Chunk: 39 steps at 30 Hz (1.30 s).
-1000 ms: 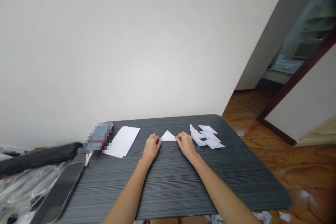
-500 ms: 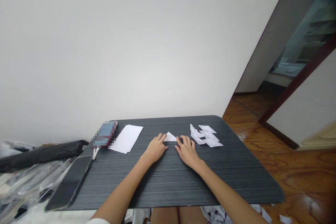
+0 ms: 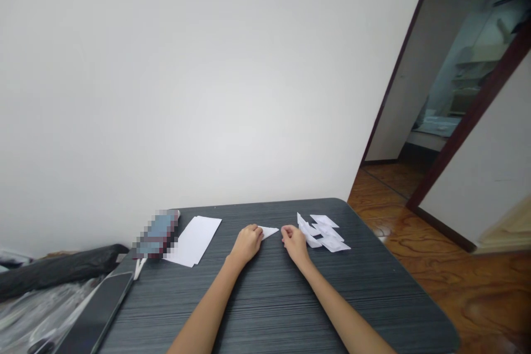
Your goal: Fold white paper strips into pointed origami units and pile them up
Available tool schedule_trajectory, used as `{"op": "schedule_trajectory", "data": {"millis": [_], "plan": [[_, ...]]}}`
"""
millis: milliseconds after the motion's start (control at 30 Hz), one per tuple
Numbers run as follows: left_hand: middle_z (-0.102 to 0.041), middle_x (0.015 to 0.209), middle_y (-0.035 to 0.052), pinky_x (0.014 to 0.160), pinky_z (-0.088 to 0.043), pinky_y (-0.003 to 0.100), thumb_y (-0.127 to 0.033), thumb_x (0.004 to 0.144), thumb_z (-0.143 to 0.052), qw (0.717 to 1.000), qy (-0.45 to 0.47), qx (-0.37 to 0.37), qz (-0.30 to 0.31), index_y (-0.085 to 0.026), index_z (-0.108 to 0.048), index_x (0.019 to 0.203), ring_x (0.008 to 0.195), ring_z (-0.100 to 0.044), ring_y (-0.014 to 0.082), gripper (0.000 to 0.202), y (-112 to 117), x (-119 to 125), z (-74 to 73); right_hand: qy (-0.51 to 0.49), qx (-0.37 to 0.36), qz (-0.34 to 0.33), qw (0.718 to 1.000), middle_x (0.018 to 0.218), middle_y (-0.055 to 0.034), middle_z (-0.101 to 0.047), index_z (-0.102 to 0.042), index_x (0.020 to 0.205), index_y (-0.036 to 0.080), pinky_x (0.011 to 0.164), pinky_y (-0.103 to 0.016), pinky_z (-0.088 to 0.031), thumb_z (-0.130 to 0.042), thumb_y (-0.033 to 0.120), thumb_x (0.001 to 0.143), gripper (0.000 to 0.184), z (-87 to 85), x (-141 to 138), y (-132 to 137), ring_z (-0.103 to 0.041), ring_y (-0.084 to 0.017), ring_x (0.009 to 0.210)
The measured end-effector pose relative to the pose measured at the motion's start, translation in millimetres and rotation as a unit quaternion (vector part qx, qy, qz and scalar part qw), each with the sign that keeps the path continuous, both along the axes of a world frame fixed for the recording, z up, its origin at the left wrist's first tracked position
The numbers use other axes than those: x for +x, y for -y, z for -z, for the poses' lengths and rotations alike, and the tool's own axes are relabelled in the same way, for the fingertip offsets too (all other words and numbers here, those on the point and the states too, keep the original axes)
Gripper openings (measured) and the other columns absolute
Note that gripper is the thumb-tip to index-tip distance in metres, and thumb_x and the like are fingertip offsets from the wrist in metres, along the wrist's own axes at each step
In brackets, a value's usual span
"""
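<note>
A small white piece of folded paper (image 3: pixel 269 231), pointed toward the right, is pinched at its left end by my left hand (image 3: pixel 248 242). Its tip reaches toward my right hand (image 3: pixel 293 240), leaving a narrow gap. The fingers of my right hand are curled in, and nothing shows between them. Just right of that hand lies a loose group of several folded white paper pieces (image 3: pixel 328 233), partly overlapping.
White paper sheets (image 3: pixel 194 240) lie stacked at the left of the dark table (image 3: pixel 265 298). Beside them is a pixelated device (image 3: pixel 157 234) with a white cable (image 3: pixel 140 268). A phone (image 3: pixel 97 312) rests at the left edge. A white wall (image 3: pixel 249 94) stands behind.
My left fingers have closed on the folded paper, now turned with its point to the right. My right hand has come off it, fingers curling in. The view has tilted up.
</note>
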<state>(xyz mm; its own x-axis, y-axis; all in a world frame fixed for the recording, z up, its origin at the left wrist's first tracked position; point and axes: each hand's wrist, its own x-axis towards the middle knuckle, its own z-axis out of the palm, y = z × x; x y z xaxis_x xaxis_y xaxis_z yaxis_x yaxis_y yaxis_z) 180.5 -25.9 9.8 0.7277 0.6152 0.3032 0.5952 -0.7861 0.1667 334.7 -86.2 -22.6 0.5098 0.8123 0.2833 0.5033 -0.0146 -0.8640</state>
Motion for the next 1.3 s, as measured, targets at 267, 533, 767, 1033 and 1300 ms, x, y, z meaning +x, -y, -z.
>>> {"op": "schedule_trajectory", "data": {"millis": [267, 533, 767, 1033, 1300], "plan": [[-0.052, 0.096, 0.0107, 0.079, -0.04, 0.029, -0.024, 0.079, -0.041, 1.0, 0.023, 0.011, 0.012, -0.011, -0.056, 0.085, 0.089, -0.049, 0.0181, 0.021, -2.8, 5.6, 8.5, -0.03, -0.028, 0.01, 0.999, 0.058, -0.0046, -0.061, -0.055, 0.072, 0.015, 0.046, -0.024, -0.043, -0.041, 0.023, 0.071, 0.016, -0.4, -4.9, -21.5, -0.054, -0.013, 0.039], [-0.058, 0.084, 0.0102, 0.071, -0.042, 0.03, -0.027, 0.083, -0.033, 0.999, -0.046, 0.018, -0.019, -0.012, -0.056, 0.085, 0.084, -0.053, 0.0198, 0.027, -3.3, 10.7, 0.7, -0.04, -0.061, -0.022, 0.997, 0.04, 0.0006, -0.055, -0.055, 0.066, 0.015, 0.041, -0.021, -0.041, -0.041, 0.027, 0.073, 0.02, -4.0, -9.4, -14.8, -0.05, -0.011, 0.032], [-0.057, 0.082, 0.0093, 0.063, -0.043, 0.026, -0.026, 0.087, -0.024, 0.998, -0.063, -0.002, -0.01, -0.012, -0.051, 0.085, 0.071, -0.057, 0.0159, 0.031, -4.3, 9.1, -0.6, -0.137, -0.074, -0.117, 0.981, 0.04, 0.0006, -0.054, -0.058, 0.062, 0.014, 0.033, -0.019, -0.036, -0.044, 0.042, 0.073, 0.033, -9.7, -23.4, -17.2, -0.047, -0.01, 0.029], [-0.053, 0.076, 0.0054, 0.062, -0.044, 0.025, -0.02, 0.087, -0.025, 0.998, 0.002, -0.002, 0.055, -0.014, -0.046, 0.079, 0.067, -0.054, 0.0132, 0.024, -0.5, 12.1, 5.2, -0.105, -0.065, -0.125, 0.985, 0.045, -0.002, -0.06, -0.059, 0.059, 0.015, 0.048, -0.021, -0.044, -0.04, 0.034, 0.075, 0.032, -19.7, -27.8, -14.4, -0.058, -0.014, 0.042], [-0.054, 0.074, 0.0043, 0.059, -0.044, 0.024, -0.021, 0.087, -0.025, 0.996, 0.056, 0.01, 0.067, -0.015, -0.046, 0.081, 0.064, -0.054, 0.0132, 0.022, 4.9, 14.3, 10.2, 0.023, -0.1, -0.084, 0.991, 0.052, -0.0049, -0.063, -0.057, 0.059, 0.016, 0.046, -0.018, -0.04, -0.035, 0.028, 0.079, 0.032, -38.7, -30.5, -1.0, -0.059, -0.013, 0.044]]}}
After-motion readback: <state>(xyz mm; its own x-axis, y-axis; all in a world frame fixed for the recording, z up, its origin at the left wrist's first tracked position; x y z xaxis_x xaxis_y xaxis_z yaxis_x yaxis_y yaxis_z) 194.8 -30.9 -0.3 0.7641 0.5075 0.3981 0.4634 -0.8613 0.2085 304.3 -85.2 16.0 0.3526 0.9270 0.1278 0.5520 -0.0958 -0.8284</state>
